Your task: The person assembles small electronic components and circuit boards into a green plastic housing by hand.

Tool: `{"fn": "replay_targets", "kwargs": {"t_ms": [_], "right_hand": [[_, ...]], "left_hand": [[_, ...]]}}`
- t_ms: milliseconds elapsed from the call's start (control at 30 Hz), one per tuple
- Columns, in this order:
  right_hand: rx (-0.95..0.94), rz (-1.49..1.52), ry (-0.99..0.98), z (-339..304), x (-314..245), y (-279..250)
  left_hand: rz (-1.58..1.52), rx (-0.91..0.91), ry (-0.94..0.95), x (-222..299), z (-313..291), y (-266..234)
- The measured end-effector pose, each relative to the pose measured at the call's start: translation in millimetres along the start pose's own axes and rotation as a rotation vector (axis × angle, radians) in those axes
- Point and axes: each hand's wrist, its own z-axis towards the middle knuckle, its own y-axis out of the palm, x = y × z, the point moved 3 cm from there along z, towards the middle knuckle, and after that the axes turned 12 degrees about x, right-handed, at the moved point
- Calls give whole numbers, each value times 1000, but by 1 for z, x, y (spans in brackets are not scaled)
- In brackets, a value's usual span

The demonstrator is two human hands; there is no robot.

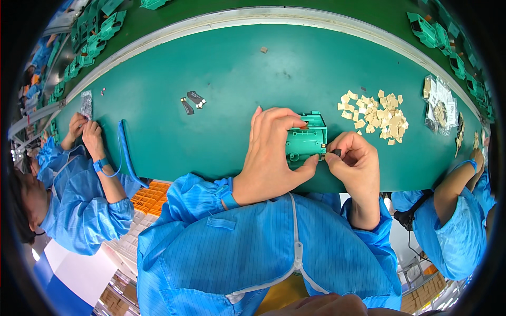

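Note:
My left hand (269, 147) is wrapped round a green plastic housing (307, 141), with its fingers over the far side and its thumb along the near edge. The housing is box-shaped, with an open recess at its far end and a round boss low on its left. At its near right corner, my right hand (357, 162) pinches a small black piece (336, 152) between thumb and fingers. That piece is close against the housing; whether it touches is hidden by the fingertips.
Beyond my right hand lie many loose beige chips (390, 117). Black strips with pale ends (196, 98) rest left of centre. Clear plastic bags (440, 108) sit at far right. Green housings (426, 32) line the belt behind a pale rail (295, 15). Co-workers sit on both sides.

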Motion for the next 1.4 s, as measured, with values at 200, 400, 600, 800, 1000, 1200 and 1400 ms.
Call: {"fn": "replay_targets", "kwargs": {"t_ms": [200, 400, 600, 800, 1000, 1200, 1400], "right_hand": [[7, -15, 3, 1, -1, 1], [9, -18, -12, 1, -2, 1], [-2, -14, -6, 1, 2, -1], [12, -13, -31, 0, 5, -2], [-13, -118, -70, 3, 2, -12], [-83, 72, -12, 8, 9, -17], [-325, 257, 80, 1, 8, -6]], "left_hand": [[4, 10, 11, 0, 0, 1], [8, 9, 15, -1, 0, 2], [12, 18, 17, -2, -3, 4], [10, 25, 28, -1, -5, 6], [42, 52, 73, -2, -5, 6], [72, 21, 144, 0, -9, 5], [-287, 75, 155, -10, -20, -5]]}}
